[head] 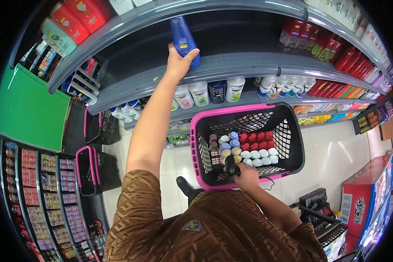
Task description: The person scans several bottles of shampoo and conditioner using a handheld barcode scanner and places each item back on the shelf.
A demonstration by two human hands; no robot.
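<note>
A blue plastic bottle (182, 32) is gripped in my left hand (179, 65), upright and slightly tilted, over the upper shelf (131, 75). Whether its base touches the shelf I cannot tell. My right hand (248, 177) holds a black handheld device (231, 166), likely a barcode scanner, with a thin cable trailing from it. Just below that device, inside a black shopping basket with a pink rim (195, 144), stand rows of bottles or cans. Red caps (256, 140), white caps (259, 158), blue caps (234, 143) and brownish caps (213, 141) show.
White and dark Clear shampoo bottles (200, 94) line the shelf below. Red bottles (347, 59) fill the right. Large red pump bottles (72, 24) stand upper left. More baskets (100, 170) sit left on the tiled floor (173, 163). A red-sided display cabinet (357, 196) is at right.
</note>
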